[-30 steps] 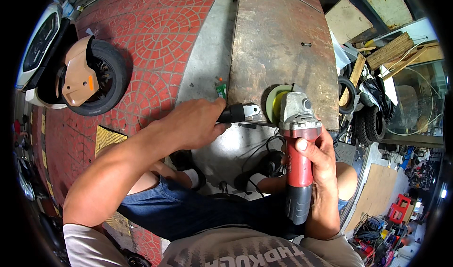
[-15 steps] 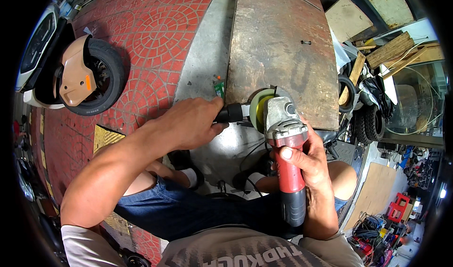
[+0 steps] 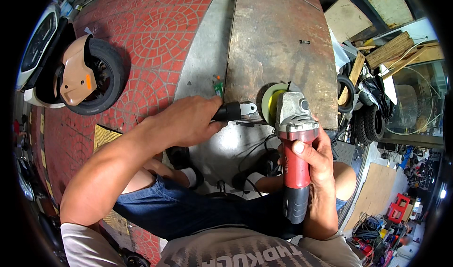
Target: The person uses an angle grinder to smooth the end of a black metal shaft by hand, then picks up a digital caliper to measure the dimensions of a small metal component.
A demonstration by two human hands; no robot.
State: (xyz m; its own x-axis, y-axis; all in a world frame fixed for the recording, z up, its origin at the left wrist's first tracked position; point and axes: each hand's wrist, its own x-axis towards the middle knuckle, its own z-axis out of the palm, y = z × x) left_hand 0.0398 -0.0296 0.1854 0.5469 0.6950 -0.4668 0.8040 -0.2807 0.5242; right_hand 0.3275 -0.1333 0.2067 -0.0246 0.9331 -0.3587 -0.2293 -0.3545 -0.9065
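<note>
My left hand [image 3: 193, 120] is closed round a black cylindrical part with a flat silver metal end [image 3: 247, 108] that has a hole through it. That metal end lies over the near edge of the wooden bench [image 3: 278, 35]. In my right hand [image 3: 317, 158] is a red angle grinder [image 3: 297, 158] with a grey metal head and a black rear grip. Its pale green and yellow disc [image 3: 271, 103] stands a small gap to the right of the metal end, not touching it. The thumb rests along the grinder's red body.
A small dark bolt [image 3: 305, 42] lies on the bench. A motorcycle front wheel [image 3: 106, 76] with a tan fender stands at the left on red paving. Wood scraps [image 3: 389, 50] and tires [image 3: 375, 123] are piled at the right. A dark cable [image 3: 255, 151] hangs between my legs.
The grinder has moved right, away from the metal end, which now shows its hole. My left hand has shifted only slightly.
</note>
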